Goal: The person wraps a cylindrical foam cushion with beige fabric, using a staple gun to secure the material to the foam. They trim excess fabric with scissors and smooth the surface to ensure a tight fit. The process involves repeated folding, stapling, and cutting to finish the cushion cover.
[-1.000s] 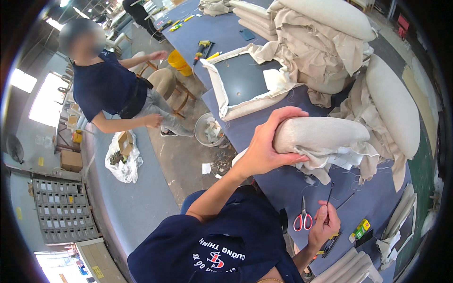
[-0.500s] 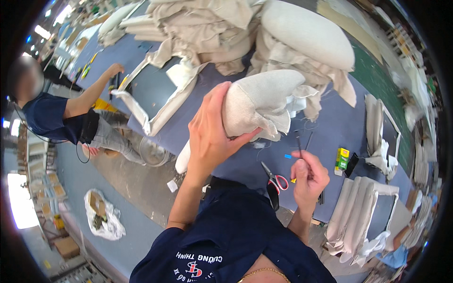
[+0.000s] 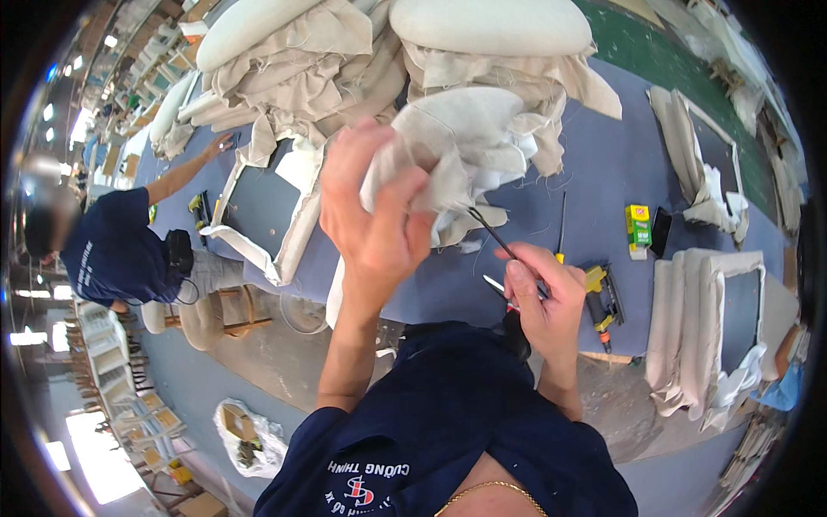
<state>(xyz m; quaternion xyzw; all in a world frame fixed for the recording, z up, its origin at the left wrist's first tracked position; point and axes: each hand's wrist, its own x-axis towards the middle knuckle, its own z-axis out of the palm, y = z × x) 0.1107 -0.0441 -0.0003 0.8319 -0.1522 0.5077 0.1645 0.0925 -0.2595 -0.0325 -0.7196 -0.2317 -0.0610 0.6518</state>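
A beige fabric-covered pad (image 3: 469,116) with loose, frayed cloth edges is held up over the table in front of me. My left hand (image 3: 375,220), slightly blurred, grips its left side with bent fingers pressed into the cloth. My right hand (image 3: 547,297) closes around a thin dark rod-like tool (image 3: 493,231). The tool's far tip meets the lower edge of the cloth; whether it goes into the fabric I cannot tell. Scissors (image 3: 494,283) lie partly hidden behind my right hand. Beyond that hand lies a slim screwdriver-like tool (image 3: 562,228) with a yellow handle.
The blue-grey table (image 3: 603,155) carries heaped beige cushions (image 3: 491,26), an upholstered frame (image 3: 301,228), a yellow-black staple gun (image 3: 596,306), a yellow-green box (image 3: 637,226) and stacked padded panels (image 3: 676,319). At the left, a co-worker (image 3: 112,233) reaches onto the table.
My right hand has moved up and left, bringing the dark tool to the cloth edge. My left hand has shifted its fingers over the pad, which is turned. The view has shifted too.
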